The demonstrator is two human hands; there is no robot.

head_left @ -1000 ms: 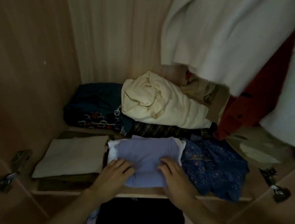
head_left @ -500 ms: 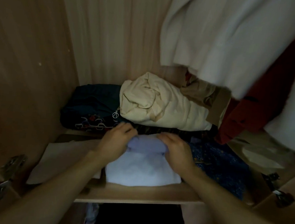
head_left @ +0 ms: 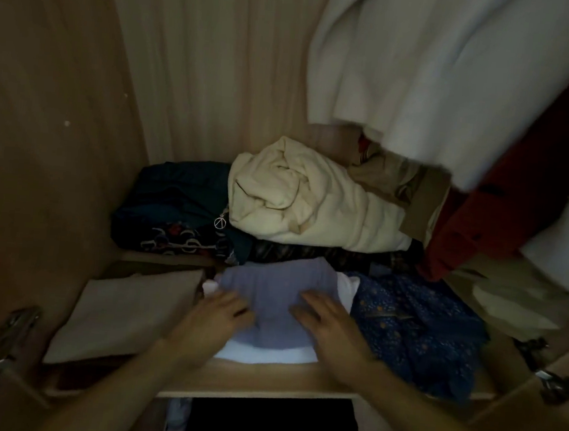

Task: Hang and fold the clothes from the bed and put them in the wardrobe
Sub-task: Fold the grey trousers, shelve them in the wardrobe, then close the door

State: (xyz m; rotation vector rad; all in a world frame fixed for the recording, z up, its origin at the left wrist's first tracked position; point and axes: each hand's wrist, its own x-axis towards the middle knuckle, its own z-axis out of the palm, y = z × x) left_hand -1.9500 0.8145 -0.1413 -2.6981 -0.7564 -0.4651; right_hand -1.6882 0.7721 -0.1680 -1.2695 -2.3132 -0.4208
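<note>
Both hands lie flat with straight fingers, left hand [head_left: 214,315] and right hand [head_left: 330,326], on the folded light purple cloth [head_left: 269,289] on the wooden wardrobe shelf [head_left: 262,378].

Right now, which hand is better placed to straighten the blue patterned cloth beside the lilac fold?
Right hand: it rests flat on the lilac fold next to the blue patterned cloth. The left hand lies on the fold's far side and would have to cross over.

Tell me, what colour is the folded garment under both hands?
Pale lilac-blue folded garment, over a white layer; head view.
</note>
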